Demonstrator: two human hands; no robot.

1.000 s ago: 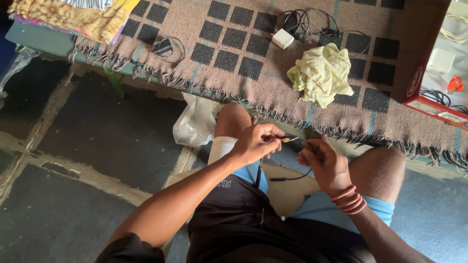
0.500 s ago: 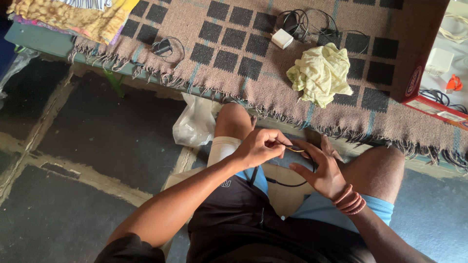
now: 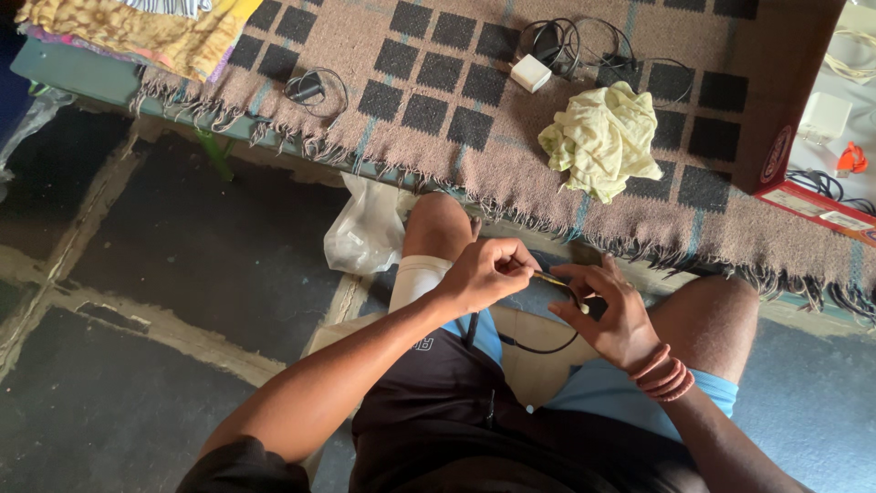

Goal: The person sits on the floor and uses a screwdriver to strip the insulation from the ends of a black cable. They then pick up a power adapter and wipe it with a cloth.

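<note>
- I look down at my lap, where I sit at the fringed edge of a low table covered by a brown woven cloth with dark squares.
- My left hand is curled shut, its fingertips pinching a thin, yellowish, pencil-like tool that points toward my other hand.
- My right hand, with reddish bangles on the wrist, is cupped with its fingers bent around a small dark part and a thin black cable; the part is too small to make out.
- The cable loops down from my hands over my blue shorts, between my knees.
- Both hands hover just in front of the cloth's fringe, close together, the tool's tip touching or almost touching what the right hand holds.
- On the cloth, well beyond my hands, lies a crumpled pale yellow rag; behind it sit a small white charger block and a tangle of black cords.
- At the right edge, an open red cardboard box stands against the table.
- A white plastic bag rests beside my left knee.
- To my left, the dark stone floor lies open.
</note>
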